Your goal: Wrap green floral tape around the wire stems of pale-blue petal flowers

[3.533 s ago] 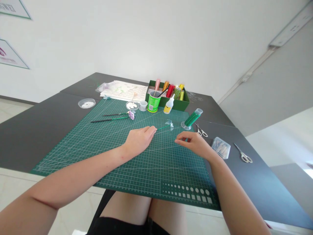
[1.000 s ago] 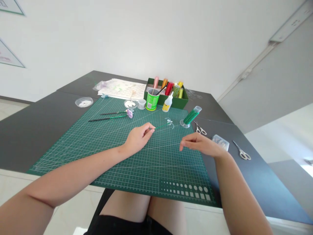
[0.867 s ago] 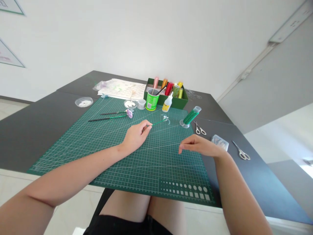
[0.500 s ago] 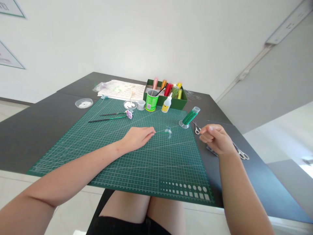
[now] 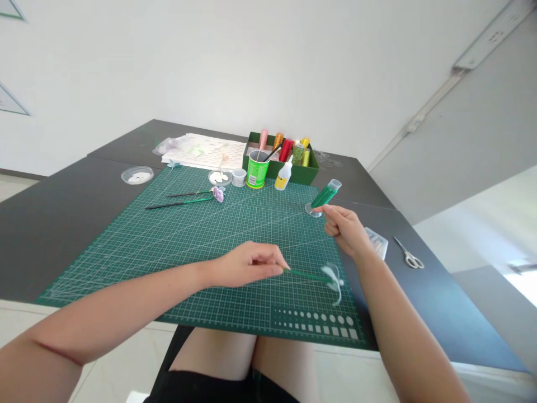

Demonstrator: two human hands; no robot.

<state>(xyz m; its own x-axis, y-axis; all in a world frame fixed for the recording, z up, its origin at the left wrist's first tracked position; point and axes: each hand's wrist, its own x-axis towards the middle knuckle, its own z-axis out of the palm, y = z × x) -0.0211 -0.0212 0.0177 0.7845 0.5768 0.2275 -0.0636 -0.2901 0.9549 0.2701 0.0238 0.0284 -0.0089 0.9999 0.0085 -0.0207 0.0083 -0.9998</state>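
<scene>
My left hand [image 5: 251, 264] pinches the green stem of a small craft flower [image 5: 334, 280]. The stem points right, and its pale, translucent petals blur above the cutting mat [image 5: 201, 235]. My right hand [image 5: 344, 225] is closed, thumb against the bent fingers, with the index fingertip stretched to the flared base of a green thread spool [image 5: 326, 194]. Whether that fingertip touches the spool, or a thin thread is pinched there, I cannot tell. The spool leans to the right at the mat's right edge.
Further back are a green can [image 5: 257, 170], a glue bottle [image 5: 283, 174], a box of coloured spools [image 5: 306, 174], a small jar [image 5: 239, 177] and dishes of white pieces [image 5: 137, 175]. A purple flower [image 5: 218, 194] lies left; scissors [image 5: 411, 259] and a clear box [image 5: 377, 242] lie right.
My left hand has come nearer and slightly right, carrying the flower toward the mat's right front. My right hand has moved left to the spool's base, uncovering the clear box.
</scene>
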